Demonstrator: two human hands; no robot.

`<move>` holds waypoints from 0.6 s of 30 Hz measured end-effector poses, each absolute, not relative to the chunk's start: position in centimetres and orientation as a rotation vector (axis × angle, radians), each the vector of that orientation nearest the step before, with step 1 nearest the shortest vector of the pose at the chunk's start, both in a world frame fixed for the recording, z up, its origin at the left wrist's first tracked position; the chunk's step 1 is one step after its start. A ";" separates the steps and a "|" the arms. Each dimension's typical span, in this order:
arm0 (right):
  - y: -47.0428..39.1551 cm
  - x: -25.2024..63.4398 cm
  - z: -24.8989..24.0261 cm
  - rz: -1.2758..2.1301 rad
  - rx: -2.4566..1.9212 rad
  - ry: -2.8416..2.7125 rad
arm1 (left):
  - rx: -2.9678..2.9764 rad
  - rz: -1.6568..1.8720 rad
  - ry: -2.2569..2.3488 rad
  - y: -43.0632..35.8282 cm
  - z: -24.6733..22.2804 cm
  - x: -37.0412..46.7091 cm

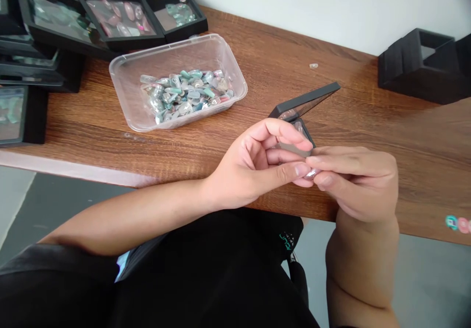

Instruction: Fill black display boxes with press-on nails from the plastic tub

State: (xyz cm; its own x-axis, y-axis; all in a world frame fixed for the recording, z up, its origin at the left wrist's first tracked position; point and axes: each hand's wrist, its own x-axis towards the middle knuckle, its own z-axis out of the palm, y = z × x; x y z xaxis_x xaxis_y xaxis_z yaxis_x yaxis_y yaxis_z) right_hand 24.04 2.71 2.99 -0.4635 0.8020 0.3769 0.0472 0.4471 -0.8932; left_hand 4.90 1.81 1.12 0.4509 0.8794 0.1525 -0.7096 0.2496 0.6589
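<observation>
Between my two hands is a small, shiny press-on nail. My left hand pinches it with the thumb against the fingers below, its index finger arched above. From the other side, the thumb and fingers of my right hand close on the same nail. Just behind my hands a black display case stands with its lid tilted up; clear film shows in it, and my left hand hides its lower part. A clear plastic tub of loose press-on nails sits to the left.
Black framed cases holding pink and green nails are piled at the back left. Another case lies at the left table edge. Black boxes stand at the back right by the wall. One loose nail lies on the wooden table.
</observation>
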 end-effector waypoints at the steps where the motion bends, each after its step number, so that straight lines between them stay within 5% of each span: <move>1: 2.7 24.1 2.9 1.105 -0.729 -1.816 | 0.742 1.100 0.266 1.8 1.1 4.9; 18: 3.4 23.5 2.4 0.865 -0.877 -1.815 | 1.254 1.586 0.614 0.8 0.5 5.3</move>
State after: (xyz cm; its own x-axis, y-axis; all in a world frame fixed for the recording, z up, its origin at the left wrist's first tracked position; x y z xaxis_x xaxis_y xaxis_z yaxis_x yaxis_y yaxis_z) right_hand 23.48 3.41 2.38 -0.3301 0.8443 0.4222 0.2034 0.5004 -0.8416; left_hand 5.32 0.77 0.53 0.0179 0.9045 0.4261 -0.3813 -0.3878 0.8392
